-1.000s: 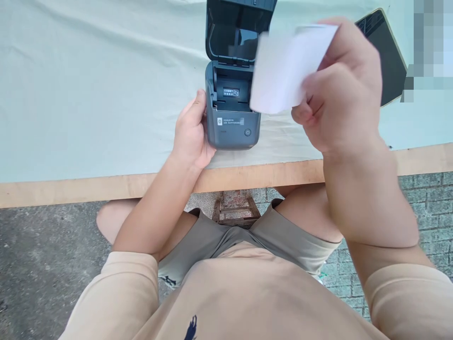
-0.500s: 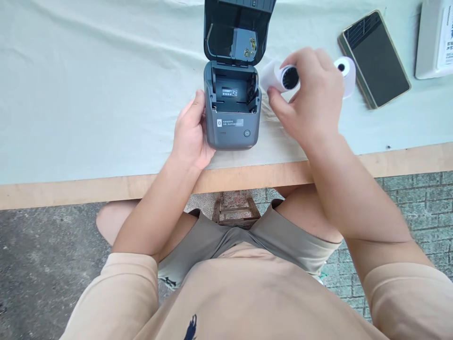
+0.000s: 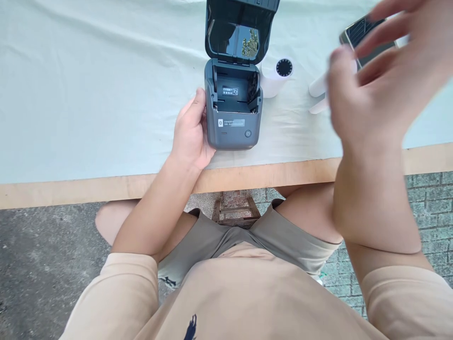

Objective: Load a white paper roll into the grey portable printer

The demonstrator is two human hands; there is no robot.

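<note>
My left hand (image 3: 191,130) grips the left side of a dark grey label printer (image 3: 233,130), thumb along its edge. The printer's lid (image 3: 239,33) stands raised and its paper bay (image 3: 231,89) holds no roll. Close by its right side, a white label roll (image 3: 272,80) with a dark core rests on the cloth. My right hand (image 3: 378,80), a little blurred, is in the air at the right with fingers apart and nothing visible in it. A second white roll (image 3: 316,87) is partly hidden behind that hand.
A smartphone (image 3: 364,30) lies beyond my right hand, partly covered by it. The table has a pale cloth (image 3: 106,94) and a bare wooden front edge (image 3: 247,177). Below the edge are my legs and a small wooden stool (image 3: 235,212).
My right hand has let go of the label roll beside the printer and moved up and to the right, its fingers spreading. My left hand still holds the printer, which has barely shifted.
</note>
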